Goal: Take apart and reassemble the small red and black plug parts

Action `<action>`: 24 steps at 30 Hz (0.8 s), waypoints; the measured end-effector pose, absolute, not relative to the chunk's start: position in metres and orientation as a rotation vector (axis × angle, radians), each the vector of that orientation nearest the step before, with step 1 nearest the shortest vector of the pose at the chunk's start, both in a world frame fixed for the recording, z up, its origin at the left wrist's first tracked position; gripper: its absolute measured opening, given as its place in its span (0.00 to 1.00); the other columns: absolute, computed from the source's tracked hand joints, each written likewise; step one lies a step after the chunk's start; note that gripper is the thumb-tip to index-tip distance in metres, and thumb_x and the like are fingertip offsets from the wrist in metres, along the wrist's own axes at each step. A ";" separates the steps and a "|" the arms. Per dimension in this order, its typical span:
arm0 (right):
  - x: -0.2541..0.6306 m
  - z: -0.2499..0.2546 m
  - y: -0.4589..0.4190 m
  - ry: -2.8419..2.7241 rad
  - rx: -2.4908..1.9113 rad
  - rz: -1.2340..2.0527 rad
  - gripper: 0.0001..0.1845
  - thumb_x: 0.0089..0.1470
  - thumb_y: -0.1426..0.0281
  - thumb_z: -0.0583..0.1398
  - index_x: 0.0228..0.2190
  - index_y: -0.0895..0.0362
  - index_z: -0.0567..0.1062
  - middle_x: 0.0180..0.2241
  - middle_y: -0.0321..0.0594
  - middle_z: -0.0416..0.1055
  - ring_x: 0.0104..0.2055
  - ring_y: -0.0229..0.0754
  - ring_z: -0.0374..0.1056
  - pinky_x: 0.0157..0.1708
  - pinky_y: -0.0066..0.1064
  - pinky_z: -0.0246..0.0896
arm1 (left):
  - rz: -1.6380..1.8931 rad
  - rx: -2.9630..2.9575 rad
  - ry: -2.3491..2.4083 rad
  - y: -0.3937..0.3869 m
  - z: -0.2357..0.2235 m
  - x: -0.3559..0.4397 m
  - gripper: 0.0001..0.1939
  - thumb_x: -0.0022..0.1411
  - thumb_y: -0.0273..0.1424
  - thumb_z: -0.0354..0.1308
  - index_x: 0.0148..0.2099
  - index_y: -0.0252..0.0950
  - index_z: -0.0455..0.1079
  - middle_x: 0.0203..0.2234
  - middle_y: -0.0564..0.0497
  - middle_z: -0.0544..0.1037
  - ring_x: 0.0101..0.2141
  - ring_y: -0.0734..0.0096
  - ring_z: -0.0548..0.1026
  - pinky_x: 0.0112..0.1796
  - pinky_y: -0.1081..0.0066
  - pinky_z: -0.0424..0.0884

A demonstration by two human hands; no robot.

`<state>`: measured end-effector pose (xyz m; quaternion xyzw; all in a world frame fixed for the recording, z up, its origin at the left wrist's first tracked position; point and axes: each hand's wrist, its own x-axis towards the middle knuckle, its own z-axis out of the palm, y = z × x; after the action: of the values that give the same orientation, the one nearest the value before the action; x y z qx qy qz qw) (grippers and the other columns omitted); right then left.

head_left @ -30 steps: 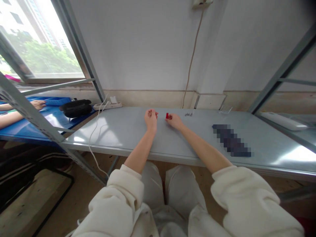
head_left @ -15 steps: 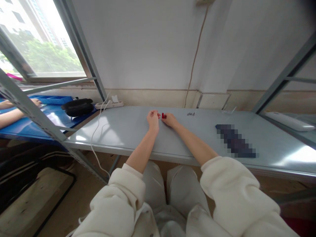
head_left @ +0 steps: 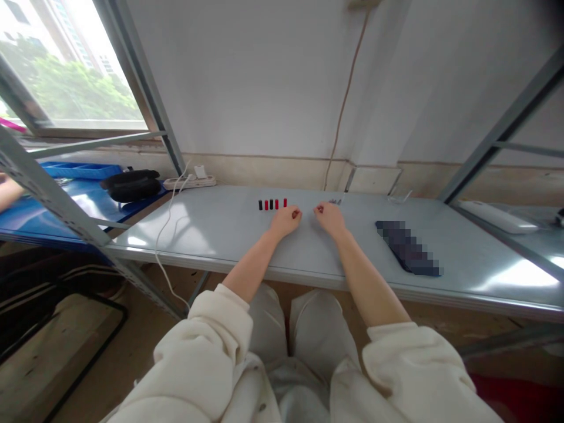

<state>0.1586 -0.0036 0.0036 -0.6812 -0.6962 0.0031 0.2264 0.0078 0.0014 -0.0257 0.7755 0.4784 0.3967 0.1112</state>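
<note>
A row of several small upright cylinders, some black [head_left: 260, 205] and some red [head_left: 266, 205], stands on the grey table. The rightmost red cylinder [head_left: 285, 202] rises just behind my left hand [head_left: 285, 220]. That hand is closed, fingers curled in, and what it may hold is hidden. To its right, with a gap between them, my right hand [head_left: 330, 218] has its fingertips pressed together. Any item in that pinch is too small to make out. Right behind the right hand lie several small grey pieces [head_left: 336, 202], partly covered by it.
A white power strip [head_left: 196, 182] with a trailing cable lies at the table's back left. On the right are a blurred dark object [head_left: 409, 249] and a clear piece [head_left: 400, 197]. Past the left metal post [head_left: 57, 188], another person's arm [head_left: 9, 191] rests over a blue table.
My right hand has left the red cylinder and moved right to the grey pieces. My left hand has shifted right and closed more, uncovering the row. The view has turned slightly.
</note>
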 end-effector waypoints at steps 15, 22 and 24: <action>0.149 -0.013 -0.002 -2.142 -1.619 -0.076 0.13 0.54 0.67 0.51 0.32 0.57 0.74 0.31 0.45 0.73 0.33 0.41 0.67 0.32 0.28 0.55 | 1.217 2.246 1.375 0.010 -0.031 0.003 0.07 0.53 0.28 0.51 0.25 0.36 0.67 0.20 0.51 0.71 0.24 0.72 0.67 0.29 0.73 0.61; 0.148 -0.014 -0.002 -2.156 -1.584 -0.067 0.13 0.54 0.67 0.51 0.31 0.57 0.74 0.31 0.44 0.73 0.33 0.40 0.66 0.31 0.28 0.54 | 1.214 2.244 1.375 0.008 -0.030 0.003 0.06 0.54 0.28 0.51 0.26 0.36 0.68 0.20 0.51 0.72 0.24 0.72 0.68 0.30 0.73 0.62; 0.148 -0.014 -0.002 -2.153 -1.592 -0.056 0.13 0.54 0.67 0.51 0.31 0.57 0.74 0.30 0.43 0.73 0.33 0.40 0.66 0.31 0.28 0.54 | 1.206 2.243 1.385 0.007 -0.029 0.003 0.07 0.54 0.28 0.51 0.26 0.36 0.68 0.20 0.51 0.72 0.24 0.72 0.68 0.30 0.73 0.62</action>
<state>0.1483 -0.0019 -0.0139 -0.5784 -0.7825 -0.0204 0.2295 0.0028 0.0073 -0.0290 0.7681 0.4743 0.4128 0.1211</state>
